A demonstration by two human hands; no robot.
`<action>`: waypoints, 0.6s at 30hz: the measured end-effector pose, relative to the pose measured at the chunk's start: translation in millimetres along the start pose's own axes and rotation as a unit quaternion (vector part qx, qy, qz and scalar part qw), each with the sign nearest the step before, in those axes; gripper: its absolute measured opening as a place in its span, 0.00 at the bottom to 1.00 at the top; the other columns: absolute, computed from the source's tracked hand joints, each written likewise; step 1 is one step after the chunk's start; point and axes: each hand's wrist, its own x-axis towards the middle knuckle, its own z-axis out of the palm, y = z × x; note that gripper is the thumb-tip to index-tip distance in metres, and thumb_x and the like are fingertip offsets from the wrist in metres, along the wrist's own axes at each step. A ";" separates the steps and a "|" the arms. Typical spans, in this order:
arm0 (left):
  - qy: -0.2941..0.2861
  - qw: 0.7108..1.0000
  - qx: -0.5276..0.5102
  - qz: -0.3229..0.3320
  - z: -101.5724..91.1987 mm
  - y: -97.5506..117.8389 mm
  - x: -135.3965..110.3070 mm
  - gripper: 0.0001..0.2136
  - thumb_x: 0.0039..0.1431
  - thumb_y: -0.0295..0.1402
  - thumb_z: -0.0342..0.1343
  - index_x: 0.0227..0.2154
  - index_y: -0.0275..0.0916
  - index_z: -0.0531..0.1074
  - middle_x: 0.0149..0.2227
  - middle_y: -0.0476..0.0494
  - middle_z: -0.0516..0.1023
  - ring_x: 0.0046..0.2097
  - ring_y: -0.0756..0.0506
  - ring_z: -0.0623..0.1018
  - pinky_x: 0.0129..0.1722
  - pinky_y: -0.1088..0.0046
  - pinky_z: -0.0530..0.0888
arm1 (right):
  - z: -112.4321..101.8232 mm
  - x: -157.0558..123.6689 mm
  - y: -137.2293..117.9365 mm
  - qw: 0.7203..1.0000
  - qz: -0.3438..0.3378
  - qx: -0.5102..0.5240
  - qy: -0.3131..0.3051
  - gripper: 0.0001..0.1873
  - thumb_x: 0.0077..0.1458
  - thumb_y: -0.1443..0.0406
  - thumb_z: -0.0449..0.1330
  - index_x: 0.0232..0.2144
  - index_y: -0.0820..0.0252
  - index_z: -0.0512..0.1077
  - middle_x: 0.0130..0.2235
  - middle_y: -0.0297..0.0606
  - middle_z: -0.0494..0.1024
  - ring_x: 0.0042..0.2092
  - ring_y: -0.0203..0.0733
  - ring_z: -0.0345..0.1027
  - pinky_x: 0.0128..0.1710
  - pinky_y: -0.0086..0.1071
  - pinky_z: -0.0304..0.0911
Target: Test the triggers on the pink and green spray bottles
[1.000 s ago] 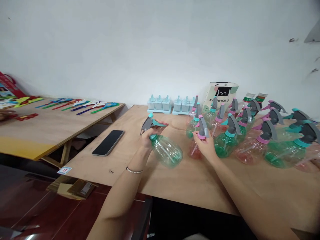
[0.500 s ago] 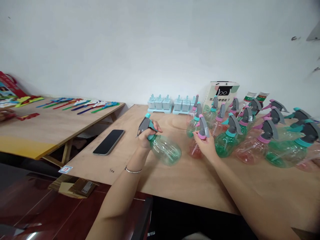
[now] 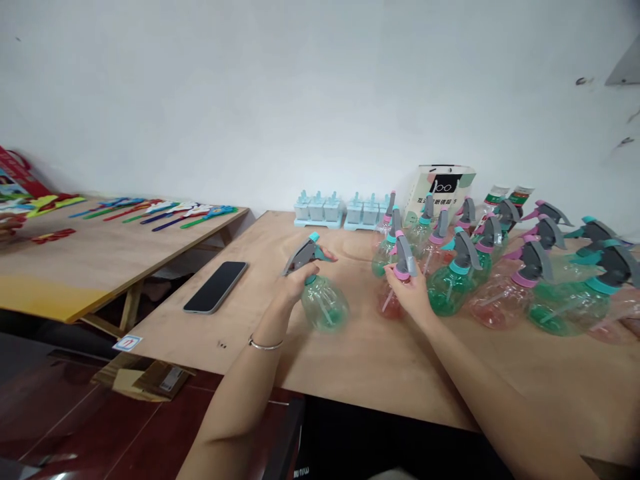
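Observation:
My left hand is closed round the neck of a green spray bottle with a grey and turquoise trigger head. That bottle leans slightly, its base at or just over the tabletop; I cannot tell if it touches. At the neck of a pink spray bottle with a grey and pink head, my right hand has its fingers closed. This one stands upright on the table, partly hidden by the hand. Right beside it is another green spray bottle, and several more green and pink ones crowd the right side.
A black phone lies on the wooden table at the left. Light blue popsicle molds and a printed box stand along the wall. Another table at the left bears several colourful flat items.
My left hand has turned the green bottle from a strong slant to nearly upright and lowered its base. My right hand stays at the pink bottle's neck.

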 end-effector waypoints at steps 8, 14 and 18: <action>0.084 0.982 0.169 -0.008 -21.6 -4.1 11.8 0.18 0.42 0.25 0.62 0.40 0.41 0.78 0.41 0.43 0.79 0.43 0.42 0.77 0.48 0.65 0.72 | -0.1 -0.9 0.7 1.000 -0.007 0.008 0.002 0.18 0.50 0.54 0.61 0.41 0.56 0.69 0.32 0.34 0.77 0.32 0.41 0.72 0.37 0.37 0.68; 0.115 0.962 0.246 -0.001 -44.2 -16.5 -7.1 0.24 0.40 0.36 0.72 0.42 0.42 0.73 0.39 0.46 0.75 0.44 0.43 0.75 0.47 0.67 0.71 | 2.4 -6.4 13.1 1.000 -0.005 0.019 -0.001 0.16 0.49 0.52 0.60 0.34 0.55 0.69 0.31 0.34 0.77 0.31 0.40 0.71 0.35 0.35 0.68; 0.136 0.899 0.414 -0.036 -68.7 -19.3 -10.5 0.20 0.44 0.47 0.69 0.36 0.41 0.73 0.33 0.44 0.75 0.40 0.39 0.76 0.43 0.65 0.71 | 5.8 -12.9 20.5 0.999 -0.040 0.001 0.012 0.19 0.45 0.52 0.62 0.37 0.55 0.67 0.34 0.36 0.78 0.35 0.44 0.73 0.40 0.39 0.69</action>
